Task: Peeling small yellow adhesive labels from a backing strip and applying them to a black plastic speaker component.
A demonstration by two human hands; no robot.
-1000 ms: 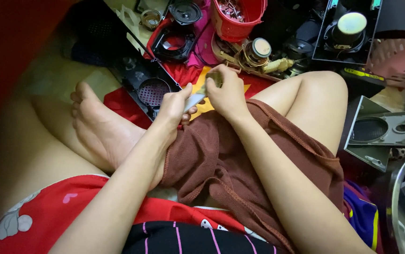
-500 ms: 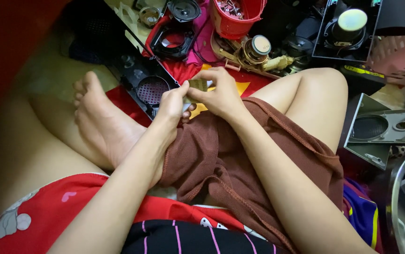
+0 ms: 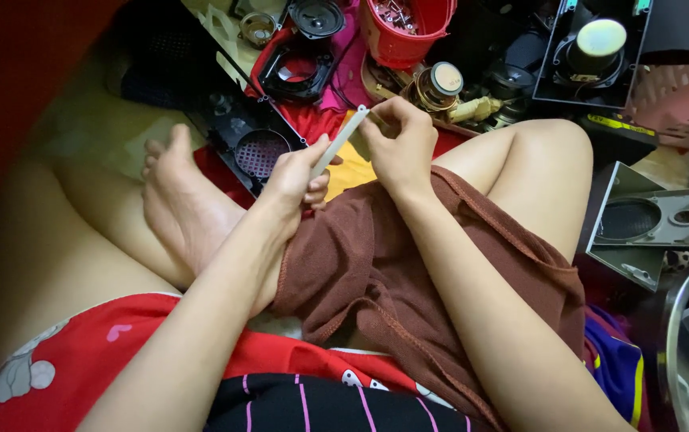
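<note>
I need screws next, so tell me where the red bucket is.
The red bucket stands at the top centre of the head view, beyond the right hand, between a round black speaker and a black speaker box.

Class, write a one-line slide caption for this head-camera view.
Seated on the floor, a person holds a thin white strip between left hand and right hand, loose speaker parts scattered ahead.

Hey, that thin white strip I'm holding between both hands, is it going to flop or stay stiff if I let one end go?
The thin white strip runs straight between the left hand and the right hand with no sag, so it probably stays stiff. It looks slim and likely light for its length. Being so narrow, it may snap or kink if bent hard.
</note>
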